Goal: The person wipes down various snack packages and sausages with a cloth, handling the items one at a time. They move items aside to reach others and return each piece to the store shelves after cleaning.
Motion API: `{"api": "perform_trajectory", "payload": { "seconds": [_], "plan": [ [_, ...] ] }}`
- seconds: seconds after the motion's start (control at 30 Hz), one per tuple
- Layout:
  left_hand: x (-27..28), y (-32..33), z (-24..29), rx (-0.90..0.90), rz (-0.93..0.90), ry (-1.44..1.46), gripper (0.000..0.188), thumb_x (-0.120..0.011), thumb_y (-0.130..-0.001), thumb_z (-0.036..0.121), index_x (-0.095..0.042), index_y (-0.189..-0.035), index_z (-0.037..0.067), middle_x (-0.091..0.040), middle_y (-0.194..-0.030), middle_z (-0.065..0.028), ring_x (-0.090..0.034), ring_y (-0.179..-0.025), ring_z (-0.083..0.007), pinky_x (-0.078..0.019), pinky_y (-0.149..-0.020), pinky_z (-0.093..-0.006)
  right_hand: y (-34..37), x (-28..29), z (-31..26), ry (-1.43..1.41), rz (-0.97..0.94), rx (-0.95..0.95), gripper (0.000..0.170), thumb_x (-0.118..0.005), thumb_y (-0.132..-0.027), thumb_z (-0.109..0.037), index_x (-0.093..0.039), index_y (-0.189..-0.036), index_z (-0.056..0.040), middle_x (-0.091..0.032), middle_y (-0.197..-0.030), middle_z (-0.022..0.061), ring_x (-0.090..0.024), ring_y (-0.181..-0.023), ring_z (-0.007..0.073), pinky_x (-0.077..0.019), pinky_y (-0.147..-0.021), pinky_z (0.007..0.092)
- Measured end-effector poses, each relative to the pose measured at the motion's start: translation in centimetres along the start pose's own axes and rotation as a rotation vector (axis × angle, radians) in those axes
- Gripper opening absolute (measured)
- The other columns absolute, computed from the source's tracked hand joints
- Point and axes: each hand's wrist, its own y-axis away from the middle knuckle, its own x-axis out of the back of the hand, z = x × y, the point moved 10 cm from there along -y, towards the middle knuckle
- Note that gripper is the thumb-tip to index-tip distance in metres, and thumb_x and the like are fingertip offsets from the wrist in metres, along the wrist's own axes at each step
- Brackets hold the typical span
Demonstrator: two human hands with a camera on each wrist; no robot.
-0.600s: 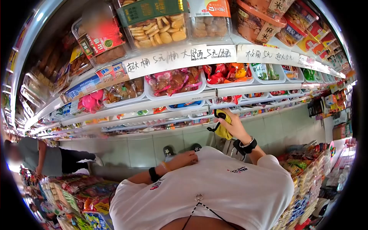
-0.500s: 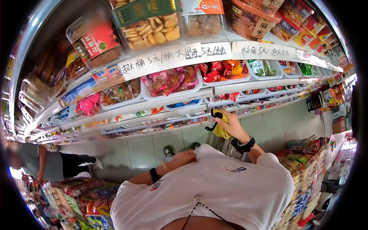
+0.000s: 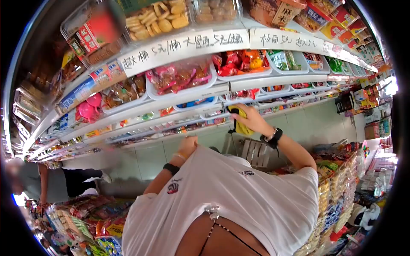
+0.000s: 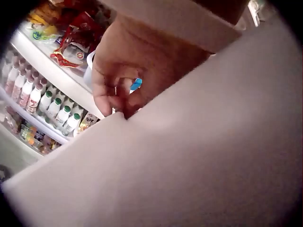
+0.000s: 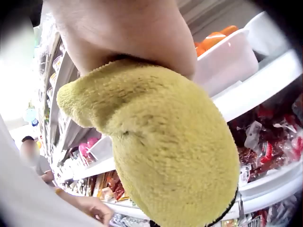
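Observation:
In the head view my left hand (image 3: 187, 146) pinches the front of the white T-shirt (image 3: 239, 192) and holds it stretched away from the body. The left wrist view shows the curled fingers of that hand (image 4: 142, 56) at a gathered fold of the shirt (image 4: 199, 165). My right hand (image 3: 255, 120) grips a fuzzy yellow cloth (image 3: 244, 128) with black trim, in front of the lower shelves. Seen from the right wrist, the bunched cloth (image 5: 175, 142) hides the fingers that hold it.
Curved shelves hold trays of wrapped snacks (image 3: 181, 79) under a handwritten price strip (image 3: 183, 45). Behind on the right, packaged goods (image 3: 337, 192) are stacked. Another person (image 3: 51, 179) stands at the left in the aisle. A slatted crate (image 3: 256, 152) sits on the floor (image 3: 149, 160).
My left hand has moved forward from against the belly, drawing the shirt front out with it. The right hand, still holding the cloth, has shifted slightly up in the head view, which tilted down.

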Motion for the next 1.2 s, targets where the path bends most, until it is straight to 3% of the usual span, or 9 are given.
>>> {"api": "perform_trajectory", "payload": {
  "seconds": [0.1, 0.33, 0.47, 0.57, 0.7, 0.83, 0.93, 1.03, 1.2],
  "plan": [
    [-0.4, 1.7, 1.4, -0.083, 0.152, -0.151, 0.006, -0.056, -0.075, 0.012, -0.055, -0.074, 0.007, -0.059, -0.075, -0.0177, -0.059, -0.075, -0.0377, -0.0458, -0.063, -0.0480, -0.4, -0.9, 0.9, -0.122, 0.005, -0.136, 0.033, -0.060, -0.089, -0.026, -0.056, -0.113, -0.0039, -0.060, -0.075, 0.0177, -0.061, -0.063, 0.0289, -0.0473, -0.059, 0.0333],
    [-5.4, 4.8, 1.7, -0.191, -0.329, 0.165, 0.009, -0.061, -0.077, 0.016, -0.058, -0.078, 0.008, -0.062, -0.080, -0.0132, -0.059, -0.073, -0.0334, -0.0473, -0.065, -0.0414, 1.3, -2.8, 5.0, -0.552, 0.307, -0.230, 0.027, -0.055, -0.090, -0.013, -0.053, -0.111, 0.0036, -0.068, -0.083, 0.0061, -0.058, -0.076, 0.0095, -0.0471, -0.072, 0.0270],
    [-3.7, 5.7, 2.3, -0.145, -0.313, 0.311, 0.010, -0.063, -0.082, 0.013, -0.061, -0.089, 0.005, -0.064, -0.084, -0.0102, -0.062, -0.080, -0.0246, -0.0481, -0.072, -0.0336, 2.2, -3.0, 6.3, -0.466, 0.338, -0.271, 0.028, -0.057, -0.089, -0.013, -0.054, -0.112, 0.0027, -0.065, -0.090, 0.0110, -0.058, -0.078, 0.0139, -0.0461, -0.074, 0.0282],
    [1.9, 4.7, 2.5, -0.084, -0.022, 0.628, 0.012, -0.063, -0.081, 0.009, -0.060, -0.091, 0.003, -0.064, -0.089, -0.0106, -0.063, -0.084, -0.0239, -0.0479, -0.073, -0.0321, 2.2, -1.3, 3.7, -0.341, 0.349, -0.215, 0.028, -0.058, -0.088, -0.012, -0.054, -0.112, 0.0023, -0.064, -0.092, 0.0120, -0.057, -0.081, 0.0157, -0.0457, -0.076, 0.0288],
    [17.3, 4.9, 8.8, -0.208, 0.690, 0.214, 0.015, -0.064, -0.081, 0.007, -0.060, -0.095, 0.001, -0.062, -0.087, -0.0120, -0.062, -0.082, -0.0275, -0.0478, -0.074, -0.0336, 3.1, 0.1, 3.2, -0.361, 0.381, -0.295, 0.029, -0.058, -0.088, -0.012, -0.054, -0.113, 0.0020, -0.063, -0.093, 0.0111, -0.057, -0.083, 0.0155, -0.0457, -0.077, 0.0286],
    [25.6, 3.7, 13.4, -0.242, 1.079, -0.149, 0.029, -0.067, -0.081, 0.015, -0.060, -0.105, 0.002, -0.062, -0.099, -0.0160, -0.060, -0.088, -0.0300, -0.0474, -0.075, -0.0352, 3.1, 0.5, 2.0, -0.462, 0.414, -0.258, 0.028, -0.057, -0.088, -0.009, -0.054, -0.113, 0.0030, -0.064, -0.093, 0.0106, -0.058, -0.085, 0.0147, -0.0459, -0.077, 0.0285],
    [26.4, -2.0, 11.4, 0.072, 1.112, -0.535, 0.046, -0.070, -0.078, 0.027, -0.054, -0.114, 0.003, -0.060, -0.102, -0.0227, -0.058, -0.093, -0.0335, -0.0469, -0.077, -0.0396, 3.0, 0.6, 0.2, -0.376, 0.424, -0.225, 0.030, -0.058, -0.088, -0.011, -0.054, -0.114, 0.0025, -0.064, -0.092, 0.0107, -0.059, -0.084, 0.0153, -0.0465, -0.077, 0.0292],
    [26.5, -3.0, 10.9, 0.082, 1.083, -0.537, 0.056, -0.070, -0.077, 0.034, -0.048, -0.119, 0.002, -0.059, -0.099, -0.0276, -0.058, -0.089, -0.0388, -0.0475, -0.074, -0.0456, 3.0, -0.2, 1.4, -0.393, 0.394, -0.221, 0.033, -0.060, -0.086, -0.012, -0.054, -0.116, 0.0016, -0.065, -0.091, 0.0121, -0.060, -0.083, 0.0166, -0.0469, -0.077, 0.0300],
    [28.5, -1.2, 6.7, 0.050, 0.986, 0.333, 0.029, -0.053, -0.088, 0.013, -0.051, -0.110, -0.006, -0.064, -0.093, -0.0196, -0.066, -0.080, -0.0239, -0.0530, -0.062, -0.0302, 3.9, -0.6, 2.6, -0.443, 0.396, -0.222, 0.034, -0.060, -0.086, -0.012, -0.053, -0.117, 0.0019, -0.065, -0.093, 0.0127, -0.060, -0.083, 0.0171, -0.0467, -0.077, 0.0295]
  ]
}}
